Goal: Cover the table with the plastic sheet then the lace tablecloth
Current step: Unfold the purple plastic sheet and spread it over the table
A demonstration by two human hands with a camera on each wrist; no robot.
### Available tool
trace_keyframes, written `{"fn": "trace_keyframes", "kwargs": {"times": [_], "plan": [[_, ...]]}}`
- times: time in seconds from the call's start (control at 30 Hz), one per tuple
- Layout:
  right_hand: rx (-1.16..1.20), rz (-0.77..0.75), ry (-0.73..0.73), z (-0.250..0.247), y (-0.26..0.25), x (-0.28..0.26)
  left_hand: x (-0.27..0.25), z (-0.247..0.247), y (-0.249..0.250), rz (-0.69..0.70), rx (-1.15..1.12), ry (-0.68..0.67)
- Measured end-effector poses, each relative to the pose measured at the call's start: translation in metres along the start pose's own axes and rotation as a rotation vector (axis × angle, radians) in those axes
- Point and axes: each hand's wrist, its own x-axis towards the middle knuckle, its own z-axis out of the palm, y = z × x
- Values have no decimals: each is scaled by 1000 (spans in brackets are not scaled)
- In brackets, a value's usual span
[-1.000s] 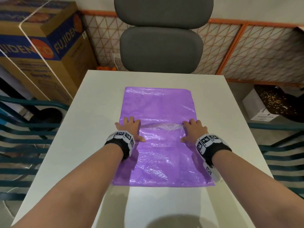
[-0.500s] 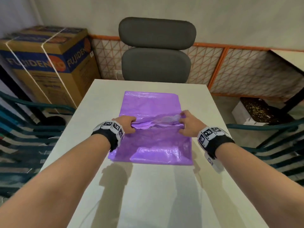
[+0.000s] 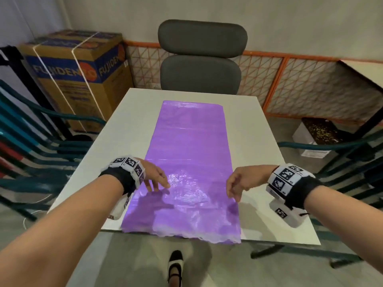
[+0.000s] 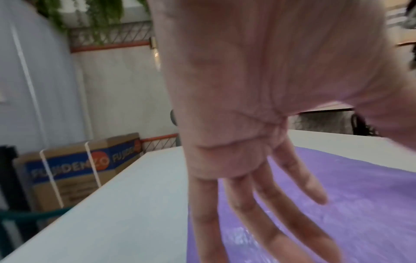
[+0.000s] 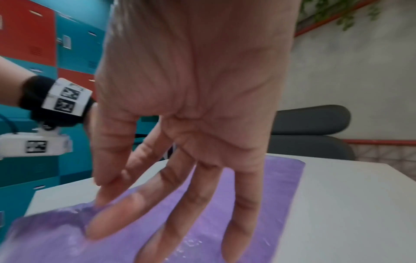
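Note:
A purple plastic sheet (image 3: 188, 162) lies as a long folded strip down the middle of the white table (image 3: 263, 146), its near end drooping a little over the front edge. My left hand (image 3: 156, 179) hovers at the strip's left edge, fingers straight and spread (image 4: 270, 222), holding nothing. Over the right edge my right hand (image 3: 236, 186) hangs with fingers (image 5: 195, 213) extended above the sheet (image 5: 258, 195), also empty. No lace tablecloth is in view.
A grey office chair (image 3: 201, 63) stands at the table's far end. Teal chairs (image 3: 41, 141) flank the left side, another teal chair (image 3: 342, 158) the right. A strapped cardboard box (image 3: 78, 75) sits back left. My shoe (image 3: 175, 268) shows below the front edge.
Both hands pinched a fold at the sheet's middle, pulled it open toward me, and have let go. The strip now reaches the front edge. The head view has pulled back.

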Motion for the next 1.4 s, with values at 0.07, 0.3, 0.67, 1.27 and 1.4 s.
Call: {"fn": "trace_keyframes", "kwargs": {"times": [0.07,0.3,0.67,1.27,1.4], "plan": [[83,56,153,-2,9,9,18,3,-8,-3,-41,166],[14,304,526,6,49,81,92,27,-34,-356,-48,651],[93,424,708,-17,37,161,143,0,-75,-332,-402,791],[-331,341,611,-177,-134,275,170,-130,-133,4,-482,556],[-178,267,614,-189,-194,322,169,-141,-124,175,-417,387]]}}
